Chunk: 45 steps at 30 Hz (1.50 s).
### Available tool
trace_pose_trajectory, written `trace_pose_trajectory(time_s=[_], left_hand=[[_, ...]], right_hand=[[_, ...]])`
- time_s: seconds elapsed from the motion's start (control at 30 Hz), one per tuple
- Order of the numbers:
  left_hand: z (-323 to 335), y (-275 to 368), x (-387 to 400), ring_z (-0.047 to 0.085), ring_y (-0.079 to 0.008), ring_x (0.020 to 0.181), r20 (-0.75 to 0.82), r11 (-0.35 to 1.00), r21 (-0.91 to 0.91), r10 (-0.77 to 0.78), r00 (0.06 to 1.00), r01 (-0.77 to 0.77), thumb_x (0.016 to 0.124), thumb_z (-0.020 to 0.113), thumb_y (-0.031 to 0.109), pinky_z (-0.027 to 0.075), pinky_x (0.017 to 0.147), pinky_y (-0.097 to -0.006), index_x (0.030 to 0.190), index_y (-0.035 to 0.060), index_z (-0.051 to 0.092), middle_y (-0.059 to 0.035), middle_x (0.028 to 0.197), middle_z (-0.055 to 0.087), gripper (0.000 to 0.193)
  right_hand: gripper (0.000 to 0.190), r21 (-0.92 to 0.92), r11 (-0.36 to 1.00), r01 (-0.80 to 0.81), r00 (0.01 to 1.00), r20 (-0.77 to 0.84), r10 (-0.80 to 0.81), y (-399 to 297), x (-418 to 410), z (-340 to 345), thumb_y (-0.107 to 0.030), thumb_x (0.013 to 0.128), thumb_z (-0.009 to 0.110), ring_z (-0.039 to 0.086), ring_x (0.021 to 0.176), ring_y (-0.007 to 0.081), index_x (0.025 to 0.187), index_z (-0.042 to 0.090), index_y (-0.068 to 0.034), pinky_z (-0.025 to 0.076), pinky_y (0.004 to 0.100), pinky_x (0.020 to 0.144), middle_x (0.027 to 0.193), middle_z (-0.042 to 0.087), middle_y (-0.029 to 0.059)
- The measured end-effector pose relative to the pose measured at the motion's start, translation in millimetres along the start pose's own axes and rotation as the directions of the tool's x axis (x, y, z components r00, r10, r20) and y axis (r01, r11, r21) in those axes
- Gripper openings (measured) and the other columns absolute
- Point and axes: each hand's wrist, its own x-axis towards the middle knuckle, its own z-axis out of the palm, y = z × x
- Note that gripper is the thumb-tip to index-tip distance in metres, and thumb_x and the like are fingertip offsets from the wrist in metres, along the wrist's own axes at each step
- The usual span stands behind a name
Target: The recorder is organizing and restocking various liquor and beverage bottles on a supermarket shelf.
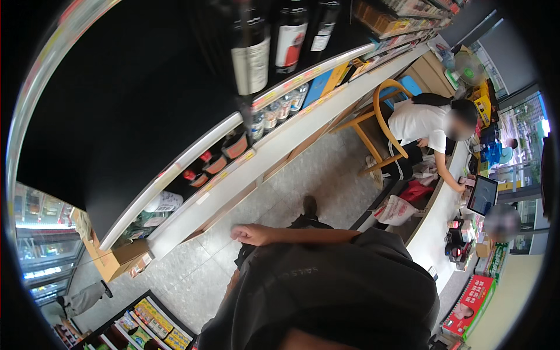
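Note:
My right hand (251,234) is held in front of my dark shirt (323,280), with the forearm across my waist. Its fingers are curled in and nothing shows in them. Part of my left forearm (231,282) shows at the left edge of the shirt, but my left hand is hidden. Beyond my right hand, a long shelf unit with a white base (262,168) runs diagonally. Wine bottles (291,37) stand on its upper shelf, and clear bottles (284,107) and red-capped bottles (214,164) stand on the lower one. My shoe (310,205) is on the grey tiled floor.
A seated person (422,124) on a wooden chair (383,118) reaches to a counter (437,245) with a screen (482,195). Another person stands behind it. A white bag (396,211) hangs at the counter. A cardboard box (118,260), a snack rack (153,321) and a person's legs (87,299) are at the lower left.

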Motion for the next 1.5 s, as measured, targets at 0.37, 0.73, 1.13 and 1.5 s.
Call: trace_pose_trajectory(time_s=[0.37, 0.73, 1.13, 1.5], left_hand=[[118, 120, 55, 0.064, -0.0350, 0.100, -0.016, 0.972, 0.093, -0.215, 0.977, 0.215, 0.086, 0.054, 0.031, 0.050, 0.082, -0.0444, 0.098, 0.0069, 0.069, -0.0179, 0.107, 0.067, 0.030], [144, 129, 52, 0.067, -0.0280, 0.090, 0.059, 0.808, 0.568, -0.231, 0.971, 0.157, 0.087, 0.050, 0.019, 0.054, 0.074, -0.0422, 0.092, 0.0135, 0.067, -0.0112, 0.090, 0.069, 0.019], [171, 80, 28, 0.064, -0.0294, 0.101, 0.023, 0.916, 0.316, -0.268, 0.963, 0.247, 0.087, 0.055, 0.025, 0.052, 0.082, -0.0404, 0.107, 0.0144, 0.065, -0.0124, 0.103, 0.068, 0.025], [129, 94, -20, 0.062, -0.0302, 0.105, 0.079, 0.962, 0.239, -0.153, 0.985, 0.130, 0.086, 0.059, 0.027, 0.050, 0.085, -0.0400, 0.113, 0.0148, 0.063, -0.0125, 0.110, 0.067, 0.030]], right_hand=[[0.024, -0.134, 0.990, -0.037, 0.991, 0.123, 0.054, 41, -155, -104, -0.017, 0.095, 0.051, 0.061, 0.101, 0.0255, 0.113, 0.055, -0.001, 0.047, 0.0339, 0.086, 0.108, 0.062, 0.0150], [0.028, -0.155, 0.983, -0.101, 0.994, 0.028, 0.106, 74, -207, -153, -0.022, 0.096, 0.051, 0.063, 0.094, 0.0224, 0.113, 0.056, 0.000, 0.048, 0.0315, 0.084, 0.102, 0.064, 0.0147], [0.038, -0.101, 0.987, -0.128, 0.981, 0.133, 0.141, 53, -172, -192, -0.030, 0.099, 0.047, 0.059, 0.108, 0.0244, 0.120, 0.052, 0.001, 0.044, 0.0323, 0.093, 0.115, 0.060, 0.0168], [0.031, -0.117, 0.930, -0.348, 0.920, -0.231, 0.316, 128, -158, -226, -0.020, 0.089, 0.057, 0.064, 0.096, 0.0286, 0.112, 0.057, 0.001, 0.050, 0.0374, 0.084, 0.104, 0.065, 0.0198]])
